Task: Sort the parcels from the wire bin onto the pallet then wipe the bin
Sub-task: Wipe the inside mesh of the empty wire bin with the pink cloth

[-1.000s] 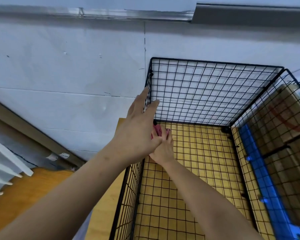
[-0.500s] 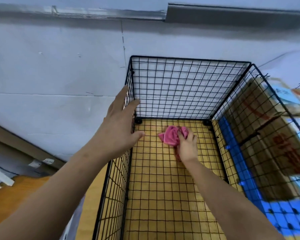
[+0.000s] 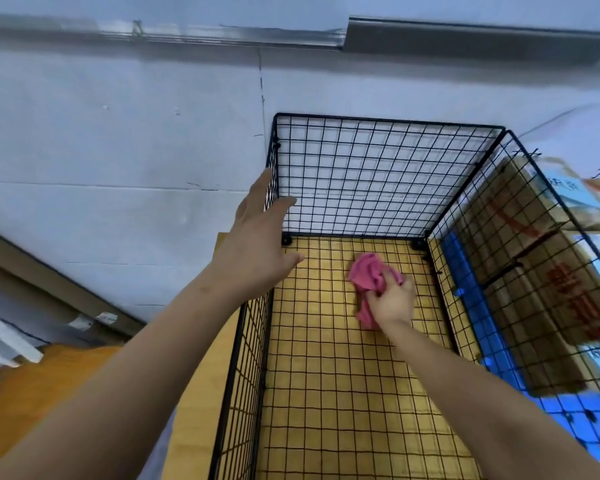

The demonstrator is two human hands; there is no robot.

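Close to you, your two bare arms are reaching out over the wire bin [image 3: 244, 375]. Your left hand [image 3: 257, 247] is lying open along the top of the bin's left side. Its fingers are straight, its thumb is poking inside, and it is not holding anything. It is staying where it was a second ago. Your right hand [image 3: 392, 301] is down inside the bin, squeezing the pink cloth [image 3: 369, 275] and pushing it onto the bin floor. That is the part that is changing. A second ago the cloth was tucked in the far left corner behind your left hand, and now it is sliding over toward the far right corner. No parcels are lying in the bin, so the sorting looks done and you are doing the wiping part. The far wire side and the right wire side are both getting near your cloth hand, so there is little room that way. The floor toward you is giving you lots of open room to pull back. Past the right side, the parcels [image 3: 534, 271] are sitting on the blue pallet [image 3: 568, 420], just beside the bin.
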